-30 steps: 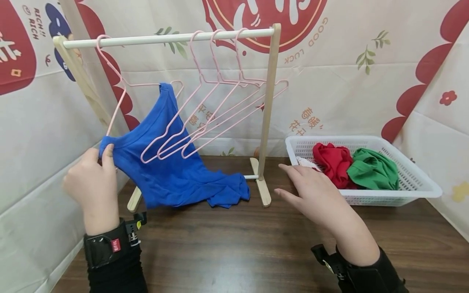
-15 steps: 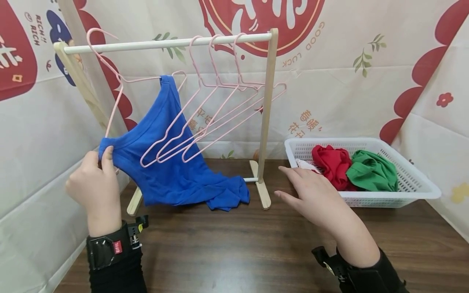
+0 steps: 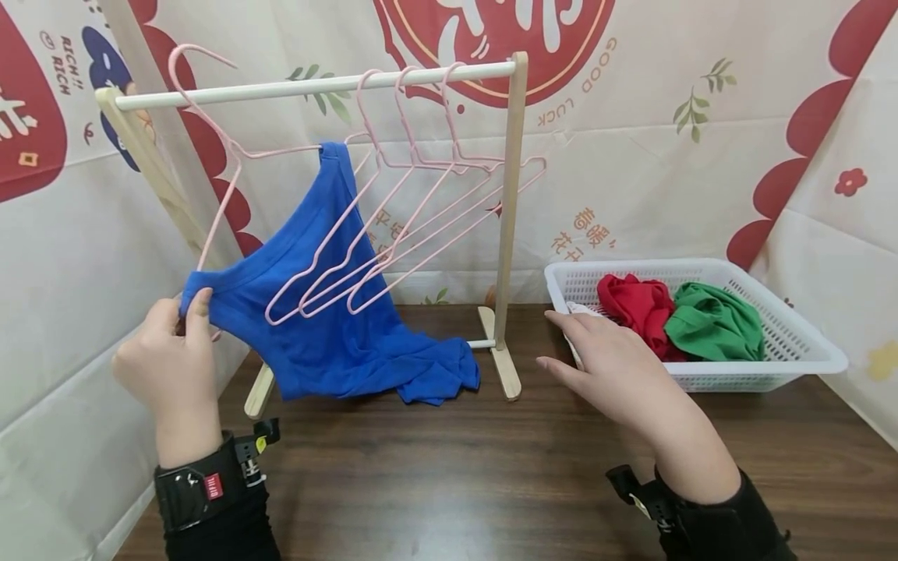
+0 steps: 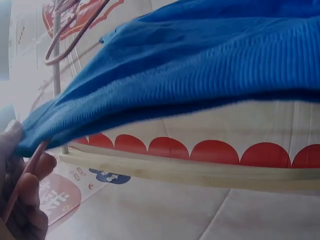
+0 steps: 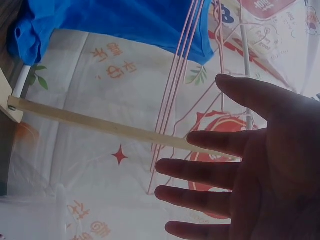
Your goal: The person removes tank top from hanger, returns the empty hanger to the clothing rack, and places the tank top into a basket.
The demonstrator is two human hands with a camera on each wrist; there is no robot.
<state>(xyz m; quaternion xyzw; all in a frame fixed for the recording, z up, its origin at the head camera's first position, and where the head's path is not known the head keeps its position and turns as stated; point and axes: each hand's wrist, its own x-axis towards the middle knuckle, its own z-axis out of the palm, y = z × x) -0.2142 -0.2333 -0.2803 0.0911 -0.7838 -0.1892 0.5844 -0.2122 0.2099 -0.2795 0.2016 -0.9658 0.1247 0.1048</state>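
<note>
My left hand (image 3: 171, 366) pinches one shoulder of a blue sleeveless top (image 3: 337, 335) together with the end of a pink wire hanger (image 3: 203, 115). In the left wrist view, the pink wire (image 4: 30, 167) runs out of the ribbed blue edge (image 4: 200, 82) between thumb and fingers. The top's other shoulder hangs on the hanger's far arm, and its lower part lies bunched on the table. The hanger's hook stands above the white rail (image 3: 281, 92). My right hand (image 3: 624, 374) hovers in front of the basket, palm down, fingers spread, holding nothing.
Several more pink hangers (image 3: 414, 148) hang from the rail, overlapping the blue top. The rack has wooden posts (image 3: 512, 202) and feet (image 3: 501, 358). At the right stands a white basket (image 3: 807, 362) with red (image 3: 638, 308) and green cloth (image 3: 719, 323). Printed fabric walls enclose the table (image 3: 435, 483).
The hanger's hook, resting on the rail one second ago, has risen above it. The left hand has shifted slightly left and down with the blue top; the right hand has drifted a little right.
</note>
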